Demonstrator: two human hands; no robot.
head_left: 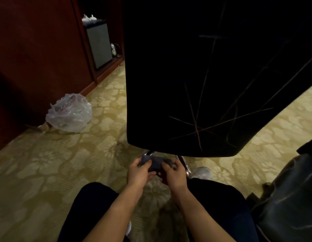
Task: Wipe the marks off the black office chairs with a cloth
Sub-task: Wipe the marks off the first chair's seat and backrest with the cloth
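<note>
The back of a black office chair (195, 70) fills the upper middle and right of the head view. Thin pale scratch-like marks (197, 126) cross its lower right part. Just below the chair's bottom edge, my left hand (139, 172) and my right hand (172, 173) both grip a small dark grey cloth (156, 164), bunched between them. The chair's chrome base (185, 165) shows partly behind my hands. My knees in dark trousers frame the bottom of the view.
A clear plastic bag (69, 112) lies on the patterned yellow carpet (47, 172) at left, beside a dark red wooden cabinet (38, 58). A small grey fridge (99, 46) stands in a recess. A second black leather chair (289, 198) sits at the lower right.
</note>
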